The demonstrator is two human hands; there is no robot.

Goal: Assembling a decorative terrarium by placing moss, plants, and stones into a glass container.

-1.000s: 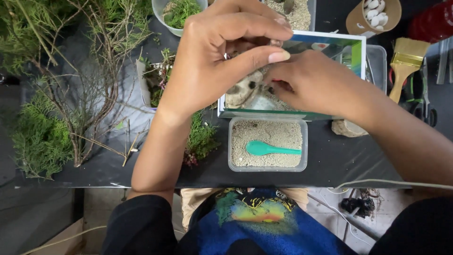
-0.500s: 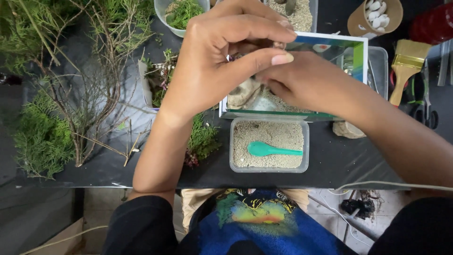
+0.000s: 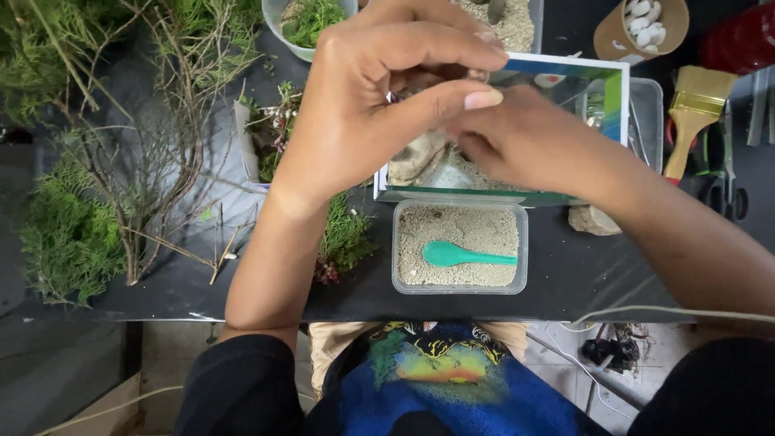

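Observation:
My left hand (image 3: 363,121) hovers over a small glass tank (image 3: 565,69), fingers curled towards the thumb; what sits inside the curl is hidden. My right hand (image 3: 525,145) reaches into the tank from the right, its fingertips covered by the left hand. Sand and a pale rock (image 3: 416,157) lie in the tank. Just in front of it stands a clear tub of sand (image 3: 523,250) with a teal spoon (image 3: 460,257) lying on the sand.
Bare twigs (image 3: 161,161) and green foliage (image 3: 64,242) fill the left side. A bowl of moss (image 3: 307,24) stands at the back. To the right are a paintbrush (image 3: 694,105), a paper cup of white pebbles (image 3: 638,24), scissors (image 3: 718,186) and a loose stone (image 3: 593,220).
Both hands stay over the tank with only slight shifts of the fingers. The tub and spoon have not moved.

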